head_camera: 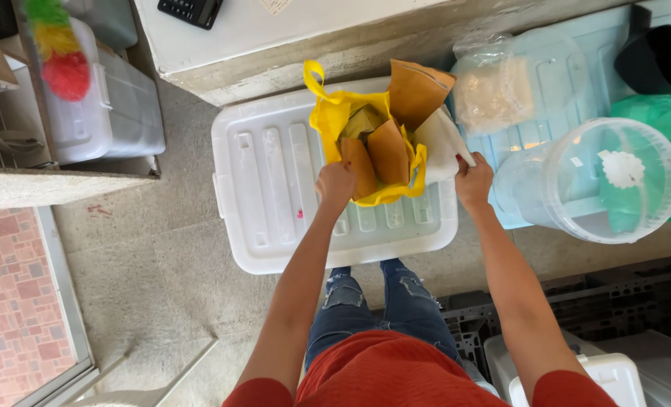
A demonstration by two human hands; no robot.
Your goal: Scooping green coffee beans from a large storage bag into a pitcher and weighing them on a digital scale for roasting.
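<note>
1. Head view looks straight down on a yellow bag (328, 120) that stands on the ribbed lid of a white storage bin (275, 196), with brown paper envelopes (388, 151) standing upright inside it.
2. The left hand (335, 185) is closed on the near rim of the bag, beside the front envelope, and holds the mouth open.
3. The right hand (473, 181) is pinched on a white paper packet (439, 143) at the bag's right edge; the packet leans against the bag, half in and half out.
4. The step in hand looks like sorting or packing the bag. A careful next move would call for keeping the rim steady with one hand, since the soft bag could slump and spill the tall envelope (418, 90) that sticks out at the top.
5. No desk carries the things: the bin sits on a grey concrete floor (162, 279). Just to the right are a pale blue bin (569, 68) and a clear plastic bucket (599, 181); a colourful feather duster (56, 45) lies top left, above a second lidded tub (117, 113).
</note>
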